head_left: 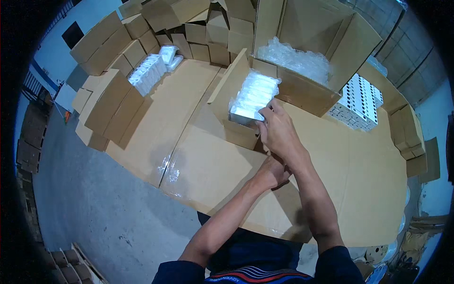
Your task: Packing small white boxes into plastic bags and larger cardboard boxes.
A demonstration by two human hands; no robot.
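My right hand [276, 130] is closed on the near end of the wrapped pack [253, 99]: a clear-film bundle of white parts sitting in the small open carton [231, 102] on the cardboard-covered desk [198, 165]. Fingers wrap its lower right corner, thumb on top.

My left hand [273, 173] is tucked under my right forearm, beside the carton's near side. Mostly hidden, so I can't tell whether it's open or gripping.

Handling, my read: contents look rigid and stacked, so the pack should hold its shape. The film is glossy and likely slick and loose, so pinching wrap alone could slip or tear. Better to clamp across the solid block at an end. Weight looks moderate, judging by the one-handed grip.

Orientation: long axis runs from my hand up and slightly right toward the big box of bubble wrap [295, 59]. Near end tilted down into the carton.
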